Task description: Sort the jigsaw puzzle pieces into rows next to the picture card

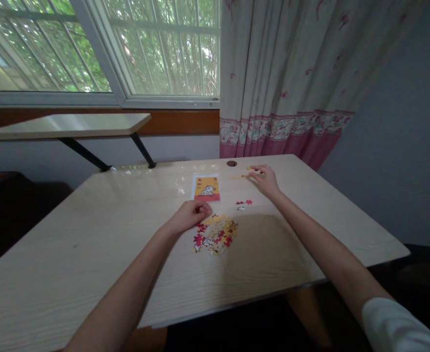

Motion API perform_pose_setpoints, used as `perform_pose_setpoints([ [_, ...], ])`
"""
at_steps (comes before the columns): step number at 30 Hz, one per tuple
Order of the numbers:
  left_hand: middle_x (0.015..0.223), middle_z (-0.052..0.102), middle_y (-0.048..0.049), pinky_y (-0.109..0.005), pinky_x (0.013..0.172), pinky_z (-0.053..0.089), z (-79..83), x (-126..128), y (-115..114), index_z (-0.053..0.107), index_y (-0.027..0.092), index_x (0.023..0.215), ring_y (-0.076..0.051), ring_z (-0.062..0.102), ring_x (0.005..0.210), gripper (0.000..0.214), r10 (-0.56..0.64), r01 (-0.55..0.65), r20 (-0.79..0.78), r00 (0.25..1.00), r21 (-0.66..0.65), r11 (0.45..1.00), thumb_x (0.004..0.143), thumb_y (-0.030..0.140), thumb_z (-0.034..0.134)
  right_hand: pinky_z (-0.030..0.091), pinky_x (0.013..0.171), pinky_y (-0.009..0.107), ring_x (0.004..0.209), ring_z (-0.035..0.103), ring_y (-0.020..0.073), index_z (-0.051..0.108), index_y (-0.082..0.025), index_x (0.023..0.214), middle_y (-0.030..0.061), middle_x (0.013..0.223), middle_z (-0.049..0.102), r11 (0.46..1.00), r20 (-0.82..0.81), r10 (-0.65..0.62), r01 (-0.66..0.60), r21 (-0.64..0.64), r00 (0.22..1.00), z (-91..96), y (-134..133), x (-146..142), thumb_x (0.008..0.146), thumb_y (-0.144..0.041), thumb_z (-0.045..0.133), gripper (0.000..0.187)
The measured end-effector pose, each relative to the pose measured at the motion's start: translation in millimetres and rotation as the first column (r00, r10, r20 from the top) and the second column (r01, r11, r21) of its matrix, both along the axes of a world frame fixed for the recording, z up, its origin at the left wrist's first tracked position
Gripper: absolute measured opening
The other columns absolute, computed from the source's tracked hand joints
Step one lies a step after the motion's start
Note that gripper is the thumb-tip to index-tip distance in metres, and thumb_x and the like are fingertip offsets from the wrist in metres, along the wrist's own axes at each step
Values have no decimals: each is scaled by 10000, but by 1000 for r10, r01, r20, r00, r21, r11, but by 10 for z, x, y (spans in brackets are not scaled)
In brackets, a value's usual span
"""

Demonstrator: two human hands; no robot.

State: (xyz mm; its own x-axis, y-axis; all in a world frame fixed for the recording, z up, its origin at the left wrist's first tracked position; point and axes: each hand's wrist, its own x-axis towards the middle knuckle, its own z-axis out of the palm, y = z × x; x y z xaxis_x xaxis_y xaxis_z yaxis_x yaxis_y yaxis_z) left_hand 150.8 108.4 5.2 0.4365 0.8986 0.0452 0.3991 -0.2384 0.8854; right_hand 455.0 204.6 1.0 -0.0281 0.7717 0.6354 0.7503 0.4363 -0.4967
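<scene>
My right hand [266, 181] reaches to the far part of the table, its thumb and forefinger closed around a small yellow puzzle piece [249, 168] with a dark mark. Beside the fingertips lies a short row of yellow puzzle pieces [237, 177]. My left hand [191, 215] rests with curled fingers at the upper left edge of a pile of loose puzzle pieces [218, 233], red, yellow and white; what its fingers hold, if anything, is hidden. Just beyond it lies a picture card [206, 185] showing a white cartoon animal on yellow and red.
Between the pile and my right hand lie red pieces [249, 202] and a white piece [240, 209]. The pale wooden table [108, 234] has a round cable hole [231, 164] near its back edge. A raised shelf [72, 124] stands at the back left; a curtain [273, 88] hangs behind.
</scene>
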Motion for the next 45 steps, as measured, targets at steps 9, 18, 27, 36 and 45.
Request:
perform_pose_setpoints([
  [9, 637, 594, -21, -217, 549, 370, 17, 15, -15, 652, 138, 748, -114, 497, 583, 149, -72, 72, -47, 996, 15, 997, 718, 269, 587, 410, 771, 344, 933, 551, 235, 668, -277, 1024, 73, 1039, 631, 894, 352, -209, 325, -310, 912, -171, 233, 308, 803, -434, 532, 303],
  [18, 601, 567, -6, -198, 512, 345, 84, 28, -42, 663, 142, 721, -106, 465, 560, 123, -60, 61, -35, 998, 23, 998, 697, 243, 596, 410, 777, 367, 947, 540, 250, 663, -279, 1043, 92, 1048, 616, 895, 361, -231, 343, -286, 903, -213, 251, 303, 816, -442, 503, 322],
  [27, 554, 508, 11, -202, 497, 324, 142, -11, -42, 657, 139, 722, -99, 426, 518, 167, -108, 116, -122, 987, 59, 991, 729, 282, 572, 395, 797, 391, 963, 521, 269, 642, -239, 1072, 104, 1063, 599, 901, 340, -219, 323, -288, 915, -211, 211, 307, 811, -385, 504, 330],
  [36, 625, 553, -3, -209, 513, 339, 127, 19, -59, 668, 155, 853, -118, 480, 550, 204, -147, 205, -312, 939, 163, 965, 699, 281, 625, 363, 831, 368, 932, 501, 233, 647, -195, 991, 86, 966, 589, 1000, 319, -10, 18, -20, 948, -17, -157, 80, 818, -243, 498, 233],
  [45, 614, 544, 13, -216, 554, 338, 230, 68, -110, 632, 134, 851, -113, 468, 567, 177, -119, 206, -432, 894, 159, 966, 713, 235, 588, 354, 774, 321, 846, 510, 179, 645, -189, 938, 64, 908, 611, 903, 463, 366, -429, 35, 807, 110, -726, -516, 842, -208, 494, 180],
])
